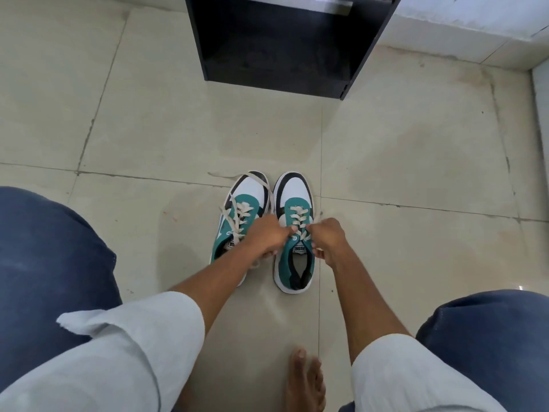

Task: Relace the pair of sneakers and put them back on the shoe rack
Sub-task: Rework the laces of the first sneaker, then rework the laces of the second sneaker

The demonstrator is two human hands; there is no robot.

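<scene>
A home entryway, likely — beige tiled floor (148,114), a black shoe rack (282,46) against a white wall (475,22).

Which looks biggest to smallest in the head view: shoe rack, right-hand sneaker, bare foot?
1. Shoe rack, clearly largest.
2. Right-hand sneaker and bare foot: look alike; the foot is cut off and nearer the camera, so unranked.

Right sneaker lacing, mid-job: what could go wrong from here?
1. Both hands, left hand and right hand, pull lace ends at the right sneaker; uneven pulls could leave the ends lopsided.
2. The left sneaker has loose lace trailing over its toe; it could snag or drag when carried.
3. The shoe rack stands apart from the pair, so dangling laces may catch its front edge.
</scene>
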